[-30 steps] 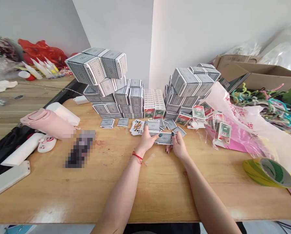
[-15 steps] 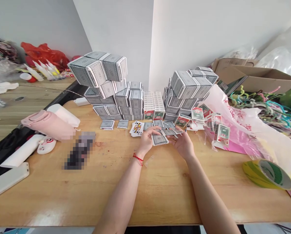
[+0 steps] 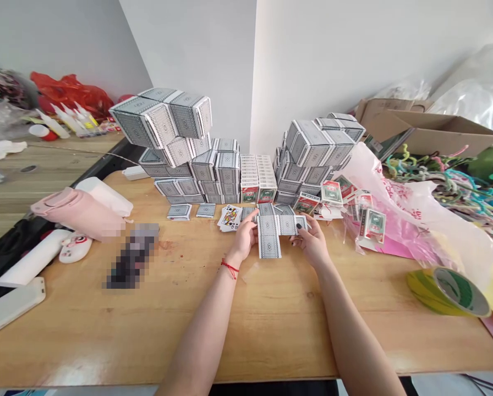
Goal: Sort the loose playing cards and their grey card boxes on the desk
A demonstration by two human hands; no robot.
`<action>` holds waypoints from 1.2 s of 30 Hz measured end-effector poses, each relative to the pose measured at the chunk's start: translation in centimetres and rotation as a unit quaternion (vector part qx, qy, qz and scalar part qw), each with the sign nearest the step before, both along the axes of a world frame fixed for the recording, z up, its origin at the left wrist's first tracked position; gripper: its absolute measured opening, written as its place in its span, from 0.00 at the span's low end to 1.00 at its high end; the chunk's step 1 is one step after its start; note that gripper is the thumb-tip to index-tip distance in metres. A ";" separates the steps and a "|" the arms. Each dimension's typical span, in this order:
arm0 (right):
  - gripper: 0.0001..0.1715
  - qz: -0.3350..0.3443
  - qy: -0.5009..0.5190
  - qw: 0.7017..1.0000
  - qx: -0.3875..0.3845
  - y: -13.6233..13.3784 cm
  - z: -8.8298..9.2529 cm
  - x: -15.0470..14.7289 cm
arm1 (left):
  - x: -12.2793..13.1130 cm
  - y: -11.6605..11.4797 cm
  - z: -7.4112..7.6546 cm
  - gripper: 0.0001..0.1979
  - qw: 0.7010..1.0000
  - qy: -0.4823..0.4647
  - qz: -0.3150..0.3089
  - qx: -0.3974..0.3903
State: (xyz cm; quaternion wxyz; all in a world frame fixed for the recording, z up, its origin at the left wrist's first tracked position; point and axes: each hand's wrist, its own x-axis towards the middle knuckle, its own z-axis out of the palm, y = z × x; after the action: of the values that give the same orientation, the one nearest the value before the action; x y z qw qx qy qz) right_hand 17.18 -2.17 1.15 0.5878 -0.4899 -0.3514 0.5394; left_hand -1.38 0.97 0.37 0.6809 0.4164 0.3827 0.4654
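Several playing cards [image 3: 268, 242], backs toward me, form a cross-like piece held between both hands above the table. My left hand [image 3: 245, 237] grips its left side, with the fingers partly behind the cards. On the other side, my right hand [image 3: 311, 241] pinches the right end, its thumb on the card face nearest me. Just beyond, a face-up pile with a queen on top [image 3: 230, 216] lies by my left hand. Small face-down card stacks [image 3: 179, 211] sit in a row to the left of it. Tall blocks built of cards [image 3: 225, 170] rise behind.
Card boxes [image 3: 266, 193] are stacked between the card blocks, with loose boxes [image 3: 374, 225] on a plastic bag at right. A yellow tape roll [image 3: 426, 291] lies at front right. A pink bottle [image 3: 75, 212] and a white mouse-like object [image 3: 75, 246] are on the left.
The cross-like card piece has tilted up, so its backs now face me more fully. Both hands have turned with it and still hold it. The view has shifted slightly.
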 end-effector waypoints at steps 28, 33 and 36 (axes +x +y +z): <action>0.31 -0.005 -0.165 0.986 -0.003 0.1 -0.7 0.7 | 0.2 -0.1 0.1 0.26 0.981 0.154 0.064 0.103; 0.28 -0.017 -0.106 0.994 -0.012 0.3 -1.1 0.7 | -0.2 -0.1 0.3 0.26 0.985 0.152 0.026 0.082; 0.24 -0.014 -0.060 0.997 -0.038 0.5 -1.3 0.9 | -0.2 -0.2 0.3 0.26 0.987 0.140 0.008 0.078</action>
State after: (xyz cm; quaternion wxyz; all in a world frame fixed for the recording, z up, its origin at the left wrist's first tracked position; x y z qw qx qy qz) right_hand 18.04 -1.64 -0.16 0.5543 -0.5479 -0.3585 0.5139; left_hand -1.61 0.81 0.70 0.5821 0.5263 0.4401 0.4364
